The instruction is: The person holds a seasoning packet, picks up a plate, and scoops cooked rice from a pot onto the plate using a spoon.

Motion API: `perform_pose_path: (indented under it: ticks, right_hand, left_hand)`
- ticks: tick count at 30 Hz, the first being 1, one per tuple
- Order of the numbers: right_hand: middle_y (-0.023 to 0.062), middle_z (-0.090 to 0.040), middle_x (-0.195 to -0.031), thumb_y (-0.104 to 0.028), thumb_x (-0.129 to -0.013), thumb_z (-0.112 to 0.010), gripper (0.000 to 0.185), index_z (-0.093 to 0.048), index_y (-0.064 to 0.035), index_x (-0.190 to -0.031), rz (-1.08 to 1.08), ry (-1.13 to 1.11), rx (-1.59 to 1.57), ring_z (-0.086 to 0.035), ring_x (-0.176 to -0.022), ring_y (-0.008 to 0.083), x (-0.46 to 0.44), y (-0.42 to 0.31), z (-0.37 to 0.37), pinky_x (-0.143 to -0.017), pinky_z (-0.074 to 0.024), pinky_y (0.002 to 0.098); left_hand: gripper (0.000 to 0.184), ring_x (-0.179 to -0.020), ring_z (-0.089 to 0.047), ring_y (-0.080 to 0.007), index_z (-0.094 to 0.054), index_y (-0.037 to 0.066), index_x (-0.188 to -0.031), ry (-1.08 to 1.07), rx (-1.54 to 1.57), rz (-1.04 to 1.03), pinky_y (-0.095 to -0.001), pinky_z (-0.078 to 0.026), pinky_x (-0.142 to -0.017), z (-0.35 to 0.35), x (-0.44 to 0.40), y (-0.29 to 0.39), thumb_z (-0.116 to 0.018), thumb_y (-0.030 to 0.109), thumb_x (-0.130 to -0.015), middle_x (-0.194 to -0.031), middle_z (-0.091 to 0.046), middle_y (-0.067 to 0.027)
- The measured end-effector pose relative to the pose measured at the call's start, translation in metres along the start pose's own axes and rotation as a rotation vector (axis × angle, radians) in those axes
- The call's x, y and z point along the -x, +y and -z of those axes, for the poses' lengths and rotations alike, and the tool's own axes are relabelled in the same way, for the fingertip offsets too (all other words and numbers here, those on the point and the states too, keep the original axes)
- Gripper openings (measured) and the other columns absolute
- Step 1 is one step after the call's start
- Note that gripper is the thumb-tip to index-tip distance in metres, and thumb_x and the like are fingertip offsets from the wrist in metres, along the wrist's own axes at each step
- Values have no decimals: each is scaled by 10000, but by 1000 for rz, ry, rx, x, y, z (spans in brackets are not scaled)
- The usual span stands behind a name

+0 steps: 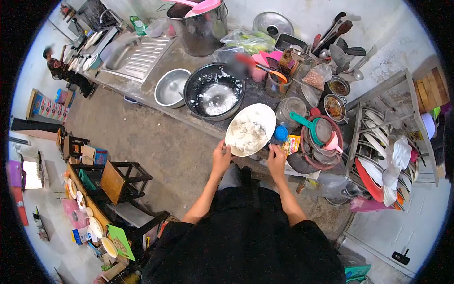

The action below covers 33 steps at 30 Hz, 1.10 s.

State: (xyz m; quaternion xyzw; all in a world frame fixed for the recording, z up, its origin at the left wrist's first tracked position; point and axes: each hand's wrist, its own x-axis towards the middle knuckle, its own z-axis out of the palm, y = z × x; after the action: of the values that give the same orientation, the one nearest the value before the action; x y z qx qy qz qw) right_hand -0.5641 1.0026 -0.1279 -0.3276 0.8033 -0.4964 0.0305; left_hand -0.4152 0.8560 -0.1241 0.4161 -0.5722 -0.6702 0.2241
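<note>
A white oval plate (243,142) with a mound of white food, which looks like rice, is in front of my body, at the counter's edge. My left hand (221,159) is closed on its near left rim. Beside the plate's right rim, my right hand (276,162) pinches the handle of a spoon (265,134) whose other end reaches into the white food. Just beyond the plate stands a large dark pot (190,97) with white grains stuck to its inside. To its left is a silver metal bowl (161,90) with a utensil in it.
A blue-lidded jar (281,133), a yellow packet (292,145) and a basket with a green strainer (312,127) sit close to my right hand. Right of them stands a dish rack (354,137). A sink (120,56) is at the far left, where another person (68,71) stands.
</note>
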Motion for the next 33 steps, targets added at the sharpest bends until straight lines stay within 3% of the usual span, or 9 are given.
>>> perform_pose_path:
  ticks: [2, 5, 10, 14, 16, 19, 22, 28, 33]
  right_hand:
    - [215, -557, -771, -50, -894, -494, 149, -553, 68, -827, -20, -42, 68, -557, -717, 399, 0, -1, 2, -621, -413, 444]
    - [239, -563, -812, -42, -889, -487, 136, -530, 67, -821, 52, -46, 26, -550, -779, 438, 4, -1, -6, -650, -414, 466]
    - [243, -564, -804, -33, -887, -480, 120, -509, 63, -822, -22, -97, 37, -554, -781, 438, 3, -23, -1, -663, -426, 471]
    - [249, -567, -788, -21, -881, -469, 80, -501, 48, -855, 43, -76, 70, -561, -768, 438, 7, -13, -5, -650, -434, 484]
    - [249, -570, -780, -6, -865, -467, 57, -498, 41, -857, 65, -92, 97, -565, -766, 440, 5, -7, -5, -646, -440, 485]
    - [247, -582, -760, 16, -825, -470, 43, -500, 28, -854, 52, -187, 203, -580, -754, 441, -2, -9, -3, -636, -458, 491]
    - [245, -600, -745, 24, -782, -478, 80, -512, 17, -855, 2, -288, 376, -599, -727, 440, -8, -14, 4, -625, -480, 499]
    - [281, -584, -669, 23, -763, -479, 59, -524, 7, -799, 78, -268, 459, -597, -654, 457, -10, -10, 7, -580, -472, 533]
    - [265, -611, -732, -2, -807, -482, 44, -511, 21, -832, -9, -353, 336, -608, -691, 434, -14, -12, 8, -602, -467, 533]
  left_hand:
    - [401, -898, -631, -221, -409, 5, -1317, -12, -43, 2, -332, -595, -678, 0, 2, -1, -477, 60, -926, -1023, -571, -147]
    - [328, -821, -650, -226, -460, -15, -1237, 31, -149, -149, -338, -595, -636, -4, 6, -4, -472, 17, -911, -896, -576, -115]
    - [343, -783, -647, -222, -398, -2, -1214, 74, 90, -2, -329, -585, -621, -10, 20, -19, -496, 4, -885, -931, -542, -134]
    - [420, -854, -627, -250, -332, 12, -1248, 38, 4, 32, -341, -596, -661, -7, 20, -26, -508, -19, -868, -987, -501, -135]
    - [388, -944, -607, -270, -329, 43, -1257, 29, 43, 62, -376, -577, -714, -8, 18, -29, -504, 88, -913, -1091, -496, -161]
    - [403, -843, -623, -214, -330, 30, -1281, 59, 150, 123, -331, -565, -625, -14, 14, -23, -466, 230, -959, -1017, -532, -145]
    - [463, -911, -586, -190, -324, 32, -1298, 81, 239, 143, -321, -543, -645, -24, 12, -22, -368, 376, -991, -1078, -532, -136]
    - [477, -1034, -526, -164, -410, 25, -1253, 93, 200, 52, -291, -444, -839, -30, 3, -32, -291, 415, -1006, -1131, -536, -108]
    - [476, -1027, -520, -159, -460, -2, -1213, 162, 257, -67, -290, -414, -877, -35, 2, -36, -303, 399, -1008, -1112, -553, -99]
